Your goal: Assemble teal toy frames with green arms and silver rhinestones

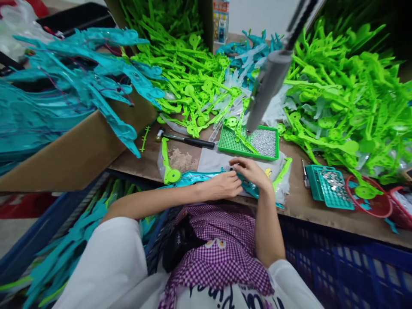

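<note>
A long teal plastic part [199, 177] lies across the table edge in front of me, over a pale cloth [209, 159]. My left hand [225, 184] is closed at the middle of this part, its fingers curled together. Right beside it, my right hand [249, 169] bends over the same spot, thumb and fingers closed around something small and dark that I cannot make out. The two hands nearly touch. A lime green part [172, 175] sits at the left end of the teal part, and another green piece [283, 174] lies to the right of my right hand.
Behind the hands are a green tray [223, 143] of small metal pieces, a hammer [193, 140] and a hanging grey tool [267, 88]. Green parts [347, 103] pile up at the right, teal parts [93, 73] at the left. Teal trays [313, 184] and a red bowl [383, 206] stand right.
</note>
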A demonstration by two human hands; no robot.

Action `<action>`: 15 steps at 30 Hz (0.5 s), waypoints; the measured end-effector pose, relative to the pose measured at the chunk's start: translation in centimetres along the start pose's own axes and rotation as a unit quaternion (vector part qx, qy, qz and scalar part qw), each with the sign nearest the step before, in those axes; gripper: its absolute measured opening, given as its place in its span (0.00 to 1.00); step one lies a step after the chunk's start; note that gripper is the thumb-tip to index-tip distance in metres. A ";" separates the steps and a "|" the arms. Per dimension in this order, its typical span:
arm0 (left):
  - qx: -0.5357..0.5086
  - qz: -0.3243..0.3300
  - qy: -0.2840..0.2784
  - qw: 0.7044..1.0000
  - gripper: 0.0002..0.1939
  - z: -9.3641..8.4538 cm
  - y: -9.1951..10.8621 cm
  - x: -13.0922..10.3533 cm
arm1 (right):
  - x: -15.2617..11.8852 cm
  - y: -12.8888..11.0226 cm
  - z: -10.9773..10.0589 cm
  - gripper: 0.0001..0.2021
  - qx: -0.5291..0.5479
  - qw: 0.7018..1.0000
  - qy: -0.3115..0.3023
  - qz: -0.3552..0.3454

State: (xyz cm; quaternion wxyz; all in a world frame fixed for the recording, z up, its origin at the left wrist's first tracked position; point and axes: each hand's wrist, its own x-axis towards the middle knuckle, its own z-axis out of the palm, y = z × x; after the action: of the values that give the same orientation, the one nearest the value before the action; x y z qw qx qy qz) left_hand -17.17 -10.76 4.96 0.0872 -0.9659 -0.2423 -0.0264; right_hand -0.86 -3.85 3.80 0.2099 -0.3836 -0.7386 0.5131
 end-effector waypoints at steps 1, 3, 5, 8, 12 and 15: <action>-0.026 -0.008 -0.012 1.000 0.12 -0.3 -0.3 0.3 | -1.0 -0.2 -0.1 0.12 -0.001 0.999 0.041 0.004; -0.103 -0.051 -0.039 0.993 0.10 -0.7 -1.2 1.1 | -3.2 -0.3 -0.1 0.12 0.009 0.993 0.115 0.014; -0.198 -0.124 -0.073 0.970 0.09 -0.9 -2.4 2.1 | -5.2 -0.1 0.4 0.13 0.006 0.984 0.178 0.018; -0.312 -0.230 -0.129 0.913 0.06 -0.9 -4.4 3.7 | -7.4 0.2 2.2 0.11 -0.067 0.958 0.277 -0.002; -0.455 -0.287 -0.212 0.816 0.05 -0.5 -6.3 4.8 | -8.3 0.4 5.0 0.07 -0.220 0.930 0.282 -0.091; -0.512 -0.315 -0.243 0.761 0.03 0.0 -7.1 4.9 | -7.8 0.4 5.9 0.08 -0.327 0.905 0.213 -0.169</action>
State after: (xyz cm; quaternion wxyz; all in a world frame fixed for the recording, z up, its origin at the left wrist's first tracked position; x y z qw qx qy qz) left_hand -16.23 -2.37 6.53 -0.4951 -0.7102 -0.4965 0.0633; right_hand -0.09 -13.41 1.80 0.3084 -0.4000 -0.8567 0.1053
